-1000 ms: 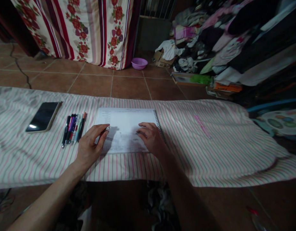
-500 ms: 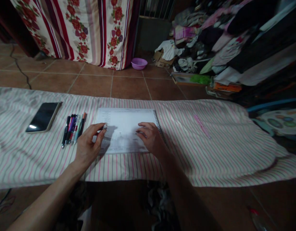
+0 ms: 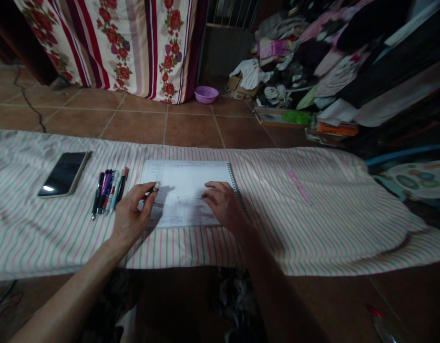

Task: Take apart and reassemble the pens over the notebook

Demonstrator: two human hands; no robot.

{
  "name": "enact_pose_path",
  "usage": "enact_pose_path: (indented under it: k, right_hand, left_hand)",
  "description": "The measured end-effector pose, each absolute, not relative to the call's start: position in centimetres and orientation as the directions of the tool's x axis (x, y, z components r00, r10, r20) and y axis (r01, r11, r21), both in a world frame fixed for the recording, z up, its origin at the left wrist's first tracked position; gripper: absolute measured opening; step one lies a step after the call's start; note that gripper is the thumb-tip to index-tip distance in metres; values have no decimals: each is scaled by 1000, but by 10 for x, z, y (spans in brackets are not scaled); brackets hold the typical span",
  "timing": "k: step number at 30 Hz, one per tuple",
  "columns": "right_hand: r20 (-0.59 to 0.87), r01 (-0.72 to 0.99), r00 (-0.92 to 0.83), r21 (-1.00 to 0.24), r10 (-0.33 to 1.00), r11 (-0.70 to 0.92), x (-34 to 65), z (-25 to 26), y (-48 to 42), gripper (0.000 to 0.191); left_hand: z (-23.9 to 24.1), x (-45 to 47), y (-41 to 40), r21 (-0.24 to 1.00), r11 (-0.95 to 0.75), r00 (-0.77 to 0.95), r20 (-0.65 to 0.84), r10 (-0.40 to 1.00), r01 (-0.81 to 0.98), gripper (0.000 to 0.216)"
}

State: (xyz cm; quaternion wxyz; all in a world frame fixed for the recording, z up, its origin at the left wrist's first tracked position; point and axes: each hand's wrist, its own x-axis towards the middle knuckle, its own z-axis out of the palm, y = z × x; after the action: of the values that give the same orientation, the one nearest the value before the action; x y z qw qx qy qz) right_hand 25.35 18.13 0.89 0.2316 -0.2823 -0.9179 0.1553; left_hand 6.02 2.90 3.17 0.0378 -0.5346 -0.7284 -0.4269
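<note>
Left hand (image 3: 131, 213): thumb and finger pinched on a short dark stick (image 3: 157, 186), pale tip out, above the notebook (image 3: 198, 174). Right hand (image 3: 223, 205), right of that grip: fingers curled, can't tell if holding anything. Risk: fingertip-only pinch, stick could slip. Vs a second ago: more stick showing; right hand about same.

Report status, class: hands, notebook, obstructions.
Left hand: fingers pinching small dark, white-tipped object. Right hand: over white spiral-bound paper notebook, grip unclear. Notebook: flat, partly covered by hands, shadowed.
</note>
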Motion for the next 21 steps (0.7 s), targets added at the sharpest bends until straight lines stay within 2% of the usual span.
enact_pose_path:
  k: [9,16,21]
  right_hand:
    - [347,440,-727,-428,593,789,253,6,183,11]
    - [337,438,-731,-435,593,787,254,10,181,14]
    - [364,423,-722,-440,588,792,255,10,181,14]
  left_hand:
    - [23,59,32,459,173,-397,453,798,872,24]
    - [19,62,31,263,-7,-109,425,899,965,25]
    - [15,62,32,252,-16,-82,373,924,968,24]
